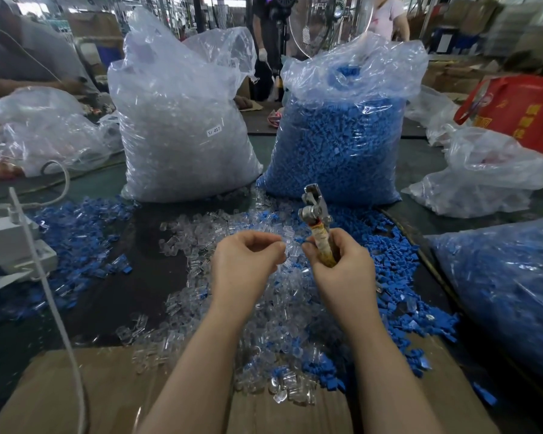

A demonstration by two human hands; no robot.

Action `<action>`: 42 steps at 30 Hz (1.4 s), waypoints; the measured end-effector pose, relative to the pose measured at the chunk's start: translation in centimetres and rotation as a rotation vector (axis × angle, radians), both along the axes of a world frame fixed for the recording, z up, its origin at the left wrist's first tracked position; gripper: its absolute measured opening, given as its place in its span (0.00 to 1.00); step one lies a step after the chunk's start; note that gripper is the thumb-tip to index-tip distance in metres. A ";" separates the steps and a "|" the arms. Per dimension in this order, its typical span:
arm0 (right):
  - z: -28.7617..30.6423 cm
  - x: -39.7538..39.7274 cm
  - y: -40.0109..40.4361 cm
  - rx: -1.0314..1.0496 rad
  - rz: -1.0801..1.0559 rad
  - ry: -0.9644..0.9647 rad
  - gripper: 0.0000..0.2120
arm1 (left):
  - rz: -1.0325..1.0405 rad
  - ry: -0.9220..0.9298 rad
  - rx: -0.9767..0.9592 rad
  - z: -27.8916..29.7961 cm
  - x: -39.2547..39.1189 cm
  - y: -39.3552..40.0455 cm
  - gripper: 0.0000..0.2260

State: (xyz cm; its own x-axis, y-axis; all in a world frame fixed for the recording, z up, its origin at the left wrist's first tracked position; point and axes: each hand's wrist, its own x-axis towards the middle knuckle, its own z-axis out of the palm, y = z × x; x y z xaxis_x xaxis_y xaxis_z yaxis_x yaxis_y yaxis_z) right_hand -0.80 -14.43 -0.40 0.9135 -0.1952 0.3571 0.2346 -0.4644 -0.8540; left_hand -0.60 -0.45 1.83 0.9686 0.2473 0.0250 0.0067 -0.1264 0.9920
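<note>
Head view: surface (145, 277) strewn with loose plastic pieces.
Left hand (245, 261): pinching clear clip (288, 247), above the pile.
Right hand (339, 267): curled round upright tool (315, 211), blue clip (304, 241) at fingertips.

White sticker (214, 131): reads "SJ 017" in black print, on the clear sack (176, 89) at 11 o'clock.
Red bag (521, 104): yellow Chinese characters at 2 o'clock, cut off, illegible.

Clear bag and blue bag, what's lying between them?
Head view: a narrow strip of table, with loose clear pieces at its near end.
</note>
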 end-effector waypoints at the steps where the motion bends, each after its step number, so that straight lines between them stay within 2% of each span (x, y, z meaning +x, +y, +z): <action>1: 0.0 0.0 0.1 -0.002 0.005 -0.001 0.07 | 0.005 -0.004 -0.013 0.0 0.0 -0.1 0.04; 8: 0.0 0.0 0.5 -0.063 -0.058 -0.003 0.14 | -0.016 -0.037 -0.047 0.2 -0.1 -0.5 0.06; 12: -0.1 0.1 0.5 -0.045 -0.072 0.036 0.13 | -0.022 -0.083 0.054 0.1 -0.1 -0.7 0.05; 20: -0.3 0.4 0.2 0.120 -0.011 0.088 0.07 | 0.007 -0.236 0.278 -0.3 -0.4 -1.4 0.05; 23: -0.4 0.4 0.2 0.141 0.020 0.093 0.05 | 0.013 -0.253 0.296 -0.5 -0.4 -1.5 0.06; 30: -0.1 0.1 0.2 0.188 0.113 0.098 0.03 | 0.017 -0.159 0.095 -0.5 -0.2 -1.2 0.05; 36: 0.0 0.1 -0.6 0.084 0.098 0.111 0.02 | -0.041 -0.103 -0.233 -0.2 -0.1 -0.4 0.03; 42: 0.3 -0.2 -1.2 -0.014 0.199 0.196 0.04 | -0.040 -0.134 -0.348 -0.1 0.1 0.3 0.04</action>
